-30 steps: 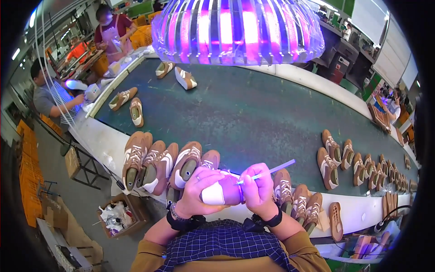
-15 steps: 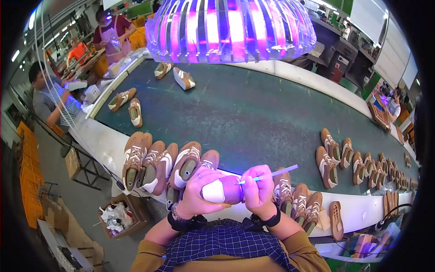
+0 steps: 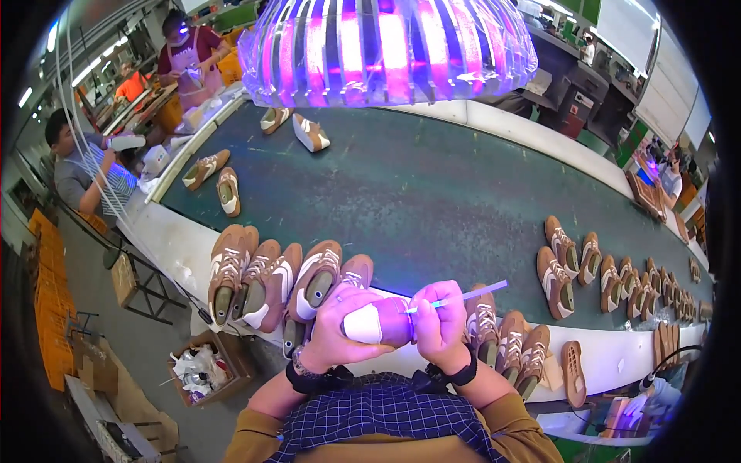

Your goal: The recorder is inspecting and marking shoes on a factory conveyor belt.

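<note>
My left hand (image 3: 340,328) is closed around a brown shoe (image 3: 395,320) with a white heel part, held in front of my chest. My right hand (image 3: 441,324) pinches a slim, pale pen-like tool (image 3: 482,289). Its lower end meets or nearly meets the shoe's surface; contact itself is too small to tell. The rest of the shoe is hidden by my fingers. Left of my hands, several brown laced sneakers (image 3: 320,274) with white stripes stand on the pale bench edge. More sneakers (image 3: 509,339) lean just right of my right hand.
A purple-lit lamp wrapped in clear plastic (image 3: 390,54) hangs over the green conveyor belt (image 3: 386,185). Pairs of sneakers (image 3: 557,282) line its right part. A loose brown sole (image 3: 573,374) lies by the bench edge. A carton (image 3: 208,370) sits lower left; co-workers (image 3: 85,166) sit or stand around.
My hands, the shoe and the pen-like tool look almost unmoved. The view has shifted slightly, and the co-workers at the left have changed posture a little.
</note>
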`<state>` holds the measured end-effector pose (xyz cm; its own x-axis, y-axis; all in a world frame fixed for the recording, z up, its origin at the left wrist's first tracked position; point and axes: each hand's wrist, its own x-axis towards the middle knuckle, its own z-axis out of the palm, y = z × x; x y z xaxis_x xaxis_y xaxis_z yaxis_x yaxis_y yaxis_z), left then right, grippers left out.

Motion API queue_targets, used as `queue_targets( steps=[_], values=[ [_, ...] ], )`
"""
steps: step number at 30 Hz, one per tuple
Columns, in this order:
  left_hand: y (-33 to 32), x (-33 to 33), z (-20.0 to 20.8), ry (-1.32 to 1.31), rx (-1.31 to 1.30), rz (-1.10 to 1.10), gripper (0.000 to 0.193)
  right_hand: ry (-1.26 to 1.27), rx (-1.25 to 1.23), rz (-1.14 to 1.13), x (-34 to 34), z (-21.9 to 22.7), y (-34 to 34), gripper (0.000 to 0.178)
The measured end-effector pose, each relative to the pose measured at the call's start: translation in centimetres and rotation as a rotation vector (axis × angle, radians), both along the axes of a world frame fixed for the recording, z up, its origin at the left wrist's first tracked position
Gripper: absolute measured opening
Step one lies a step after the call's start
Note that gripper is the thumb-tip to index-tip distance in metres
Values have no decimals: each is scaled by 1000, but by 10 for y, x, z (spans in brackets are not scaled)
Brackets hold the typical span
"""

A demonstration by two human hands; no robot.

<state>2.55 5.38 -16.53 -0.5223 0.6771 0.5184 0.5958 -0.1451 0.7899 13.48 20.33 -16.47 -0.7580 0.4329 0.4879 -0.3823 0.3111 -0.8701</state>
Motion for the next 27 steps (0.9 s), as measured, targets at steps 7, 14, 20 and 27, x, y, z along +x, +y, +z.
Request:
queue_targets(
  steps=[7,14,20,27],
  values=[
    [2,1,5,-47,9,6,59,47,34,-18,-5,-3,2,10],
    [3,0,10,-57,-1,-3,57,47,0,12,-1,-3,0,10],
    [3,-1,7,-79,-35,-24,58,71,22,-51,-5,-5,0,10],
    [3,-1,8,-94,-38,-14,59,47,-1,-14,-3,-3,1,8]
  ],
)
